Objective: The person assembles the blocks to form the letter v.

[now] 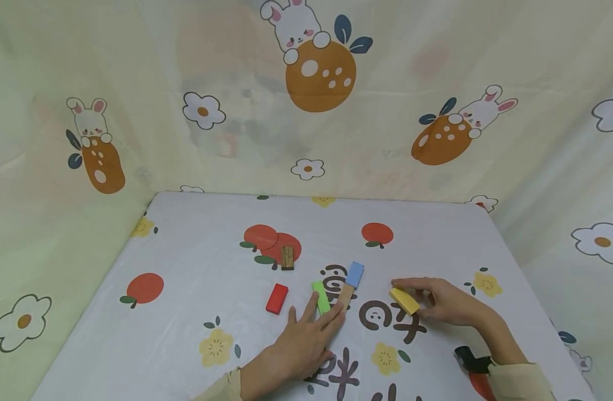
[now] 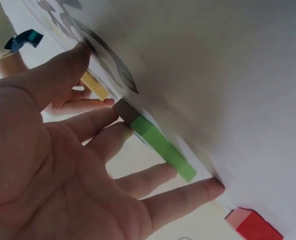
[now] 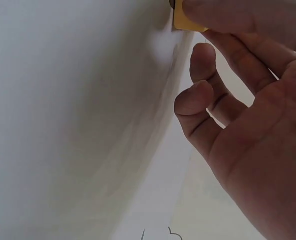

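My right hand (image 1: 452,301) pinches a yellow block (image 1: 404,301) between thumb and fingers, low over the table at the right. In the right wrist view only an end of that yellow block (image 3: 188,19) shows. My left hand (image 1: 305,341) lies with straight, spread fingers at a light green block (image 1: 321,298) and a tan block (image 1: 345,294), whose near end the fingers cover. The left wrist view has the fingertips along the green block (image 2: 163,147). A blue block (image 1: 355,274) lies end to end with the tan one.
Left of the green block lies a red block (image 1: 277,299). Farther back is a dark brown wood-grained block (image 1: 287,258). The white tablecloth (image 1: 186,345) carries printed fruit, flowers and lettering. Patterned curtains (image 1: 226,150) stand behind and at both sides. A black strap (image 1: 473,361) is at the right wrist.
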Motion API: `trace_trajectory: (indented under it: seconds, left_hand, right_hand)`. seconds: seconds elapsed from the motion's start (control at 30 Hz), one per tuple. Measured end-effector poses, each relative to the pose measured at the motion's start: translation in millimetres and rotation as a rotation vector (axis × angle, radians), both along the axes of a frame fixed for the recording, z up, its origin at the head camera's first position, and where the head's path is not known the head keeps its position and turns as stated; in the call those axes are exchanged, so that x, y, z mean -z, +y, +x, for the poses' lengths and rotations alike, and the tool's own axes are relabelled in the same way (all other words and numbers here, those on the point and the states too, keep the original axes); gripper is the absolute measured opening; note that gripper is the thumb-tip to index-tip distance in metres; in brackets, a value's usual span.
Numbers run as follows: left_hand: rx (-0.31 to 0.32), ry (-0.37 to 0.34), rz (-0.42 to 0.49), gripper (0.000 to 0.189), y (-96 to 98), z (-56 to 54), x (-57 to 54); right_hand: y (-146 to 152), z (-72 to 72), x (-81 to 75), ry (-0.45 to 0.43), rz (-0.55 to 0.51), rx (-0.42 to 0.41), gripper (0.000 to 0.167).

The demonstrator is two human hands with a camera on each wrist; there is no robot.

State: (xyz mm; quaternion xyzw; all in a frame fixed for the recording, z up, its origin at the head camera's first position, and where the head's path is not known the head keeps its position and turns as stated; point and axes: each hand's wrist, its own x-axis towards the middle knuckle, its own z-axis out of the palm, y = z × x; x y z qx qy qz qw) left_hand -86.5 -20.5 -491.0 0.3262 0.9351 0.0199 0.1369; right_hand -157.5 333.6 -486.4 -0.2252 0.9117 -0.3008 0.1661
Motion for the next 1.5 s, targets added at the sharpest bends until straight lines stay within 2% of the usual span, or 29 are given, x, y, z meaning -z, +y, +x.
trace_trajectory:
  seconds: [0.3, 0.53, 1.03, 1.23, 1.5]
  left_hand:
    - [-0.01, -0.011, 0.014, 0.084, 0.3, -0.2, 0.7]
    - [-0.005, -0.021, 0.003, 0.084, 1.4, 0.5, -0.4]
    - [-0.008, -0.025, 0.005, 0.083, 1.0, 0.4, -0.2]
    - [-0.004, -0.014, -0.011, 0.083, 0.7, 0.2, -0.9]
    - [-0.008, -0.019, 0.014, 0.083, 0.1, 0.3, 0.2]
  right_hand:
    - [0.3, -0.7, 1.9, -0.028, 0.009, 0.017, 0.066]
    - [0.2, 1.2, 2.2, -0.016, 0.037, 0.025, 0.065]
    - [-0.8, 3.3, 3.5, 0.012, 0.026, 0.027, 0.065]
    - [0.2, 3.1, 4.0, 0.037, 0.029, 0.039, 0.064]
    - [-4.4, 1.8, 6.1, 0.107, 0.023, 0.111, 0.064]
